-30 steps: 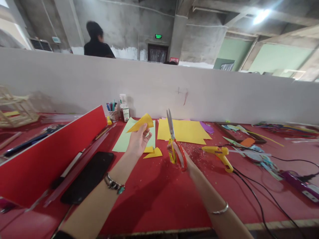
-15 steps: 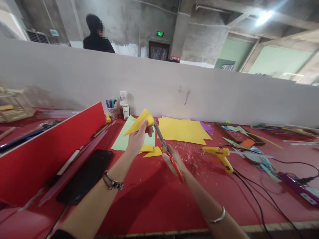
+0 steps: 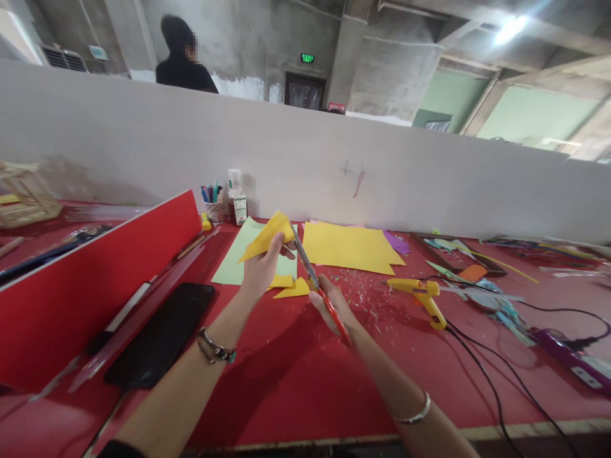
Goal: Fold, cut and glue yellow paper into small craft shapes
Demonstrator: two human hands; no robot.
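Observation:
Between the thumb and fingers of my left hand (image 3: 261,270) is a folded, pointed piece of yellow paper (image 3: 268,235), raised above the table. My right hand (image 3: 333,305) is closed round the red handles of a pair of scissors (image 3: 306,259). Their blades point up and away, with the tips at the paper's right edge. Whether the blades have paper between them I cannot tell. Below my left hand lie yellow paper offcuts (image 3: 294,289) and a pale green sheet (image 3: 232,259). Larger yellow sheets (image 3: 351,247) lie beyond the scissors.
To the right rest a yellow glue gun (image 3: 420,294) with a black cord and a purple power strip (image 3: 568,356). A red board (image 3: 109,280) and a black phone (image 3: 162,334) are on the left. A pen cup (image 3: 216,211) stands by the white partition (image 3: 286,152); a person (image 3: 184,60) is behind it.
The scissor tips have shifted slightly left along the paper's edge. Both hands keep their hold and nearly the same place; the whole view has moved a little.

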